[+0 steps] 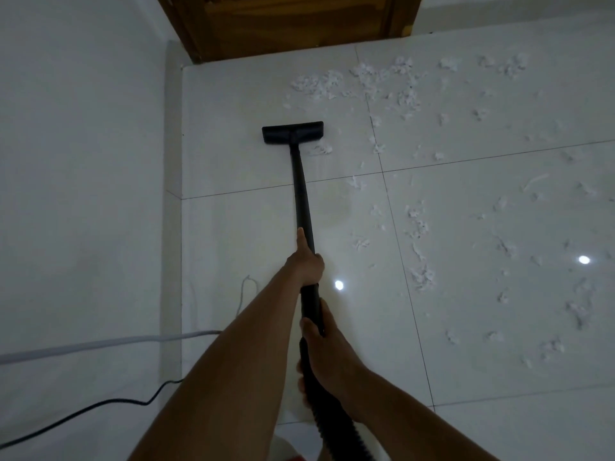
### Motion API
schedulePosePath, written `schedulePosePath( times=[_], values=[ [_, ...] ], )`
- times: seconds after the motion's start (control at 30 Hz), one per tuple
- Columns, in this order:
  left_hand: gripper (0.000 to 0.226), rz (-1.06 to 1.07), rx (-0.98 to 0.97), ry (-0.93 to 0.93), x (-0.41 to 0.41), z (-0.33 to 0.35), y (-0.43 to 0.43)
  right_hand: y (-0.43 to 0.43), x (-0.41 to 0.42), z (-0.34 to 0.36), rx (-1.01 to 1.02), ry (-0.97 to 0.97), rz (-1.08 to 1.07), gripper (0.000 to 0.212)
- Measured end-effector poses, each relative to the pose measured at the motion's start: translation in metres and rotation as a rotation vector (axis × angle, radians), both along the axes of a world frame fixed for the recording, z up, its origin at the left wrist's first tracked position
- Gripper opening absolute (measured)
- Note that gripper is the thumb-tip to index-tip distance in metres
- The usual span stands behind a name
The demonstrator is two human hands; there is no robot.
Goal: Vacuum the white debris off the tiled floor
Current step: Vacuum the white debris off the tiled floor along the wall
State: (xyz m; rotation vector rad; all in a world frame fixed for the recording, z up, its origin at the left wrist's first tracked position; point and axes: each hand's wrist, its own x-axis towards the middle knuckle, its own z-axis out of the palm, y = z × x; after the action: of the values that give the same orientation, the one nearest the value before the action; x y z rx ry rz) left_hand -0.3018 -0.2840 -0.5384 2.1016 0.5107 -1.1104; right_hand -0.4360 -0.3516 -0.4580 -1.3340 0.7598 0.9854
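- Gleaming, the glossy white tiled floor [233, 247] looks hard and slick.
- The long black rigid vacuum wand [301, 194] seems light; the left hand [306, 261] grips mid-tube, and the right hand [324, 347] grips the hose end.
- Fluffy white shredded debris [332, 83], scattered beyond and right of the flat black head [293, 133], looks feather-light.

Glossy white floor tiles [233, 234] with dark grout lines carry scattered white debris [329, 83] across the upper centre and right of the frame. A black vacuum floor head [292, 133] rests flat at upper centre, with shreds just beside its right end.
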Motion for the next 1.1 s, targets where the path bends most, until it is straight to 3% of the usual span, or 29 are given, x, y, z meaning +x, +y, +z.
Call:
schedulePosePath(
  times=[0.13,0.43,0.73,1.1],
  values=[
    [0.079,0.018,-0.02,0.006,-0.006,0.006,-0.003,-0.008,-0.007,0.007,0.066,0.0,-0.024,0.052],
    [0.081,0.137,-0.153,-0.007,-0.053,0.023,-0.026,-0.047,-0.05,0.04,0.19,-0.061,0.047,0.079],
    [0.065,0.367,-0.237,-0.019,-0.073,0.023,-0.038,-0.057,-0.054,0.04,0.088,-0.095,0.054,0.064],
    [0.065,0.218,-0.085,-0.033,-0.084,0.026,-0.042,-0.048,-0.064,0.036,-0.031,-0.082,0.103,0.058]
  ],
)
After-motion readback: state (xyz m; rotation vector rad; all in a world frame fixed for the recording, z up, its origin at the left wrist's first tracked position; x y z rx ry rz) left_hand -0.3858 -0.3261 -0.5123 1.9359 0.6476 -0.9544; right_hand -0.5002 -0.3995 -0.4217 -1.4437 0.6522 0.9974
